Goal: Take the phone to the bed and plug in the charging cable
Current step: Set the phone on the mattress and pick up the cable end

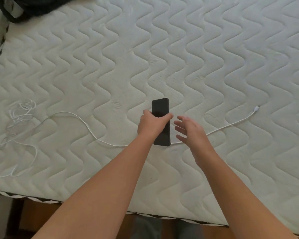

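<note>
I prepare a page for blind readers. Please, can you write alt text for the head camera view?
Seen from above, a person's left hand holds a dark phone over a white quilted mattress, while the open right hand hovers beside it. A white charging cable lies across the mattress, its unplugged connector to the right.

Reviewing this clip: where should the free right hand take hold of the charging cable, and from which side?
Pinch the cable just behind its connector, from above with the right hand. That end lies free and flat on the mattress, pointing away to the right, clear of the phone.
</note>
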A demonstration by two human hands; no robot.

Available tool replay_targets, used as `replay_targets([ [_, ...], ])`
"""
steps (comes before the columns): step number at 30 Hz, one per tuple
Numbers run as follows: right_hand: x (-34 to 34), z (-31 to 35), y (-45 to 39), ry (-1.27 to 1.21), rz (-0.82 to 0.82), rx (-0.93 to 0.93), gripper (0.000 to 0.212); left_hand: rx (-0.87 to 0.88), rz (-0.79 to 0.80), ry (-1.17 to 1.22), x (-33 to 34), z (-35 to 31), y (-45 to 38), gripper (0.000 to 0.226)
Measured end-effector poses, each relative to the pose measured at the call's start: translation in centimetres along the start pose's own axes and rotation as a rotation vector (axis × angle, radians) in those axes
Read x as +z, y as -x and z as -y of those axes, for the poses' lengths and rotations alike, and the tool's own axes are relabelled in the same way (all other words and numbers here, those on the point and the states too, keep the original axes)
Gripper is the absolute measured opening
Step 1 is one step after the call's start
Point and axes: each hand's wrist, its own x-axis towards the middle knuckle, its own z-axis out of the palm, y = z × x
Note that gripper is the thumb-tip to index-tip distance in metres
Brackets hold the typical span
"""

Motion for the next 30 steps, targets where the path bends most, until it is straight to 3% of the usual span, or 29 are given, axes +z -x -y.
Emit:
replay_targets([
  [6, -0.5, -0.9, -1.9, 0.029, -0.018, 0.008, 0.043, 0.089, -0.056, -0.227, 1.8, -1.7, -1.8, 0.083],
  [12, -1.0, -1.2, -2.6, 0.023, -0.005, 0.018, 0.02, 0.103, -0.032, -0.347, 2.9, -2.0, -2.7, 0.087],
  [14, -1.0, -1.3, -2.8, 0.018, -0.002, 0.02, 0.021, 0.138, -0.014, -0.352, 2.7, -1.5, -2.8, 0.078],
  [20, -0.5, -1.8, -3.2, 0.013, -0.055, 0.028, 0.028, 0.146, -0.08, -0.149, 1.4, 2.2, -3.1, 0.023],
  [30, -0.1, -1.8, -4.8, -0.051, -0.057, -0.003, 0.021, 0.185, -0.103, 0.069, 1.5, 4.1, -3.5, 0.012],
])
